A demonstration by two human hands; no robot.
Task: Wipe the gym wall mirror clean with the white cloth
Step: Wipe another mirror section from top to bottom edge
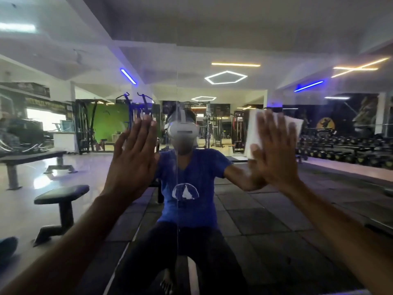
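Folded white cloth (pixel 253 133) is pinned flat to the large glass wall mirror (pixel 276 209), right of the vertical panel seam (pixel 177 86). Right hand (pixel 274 154) presses it with straight, spread fingers: pressure, no grip. Left hand (pixel 134 158) is flat, open and empty on the left panel, likely bracing.

Reflected left of the grip: black padded stool (pixel 61 195), flat bench (pixel 32 156); right of it, dumbbell rack (pixel 344 150); above, pentagon ceiling light (pixel 225 77).
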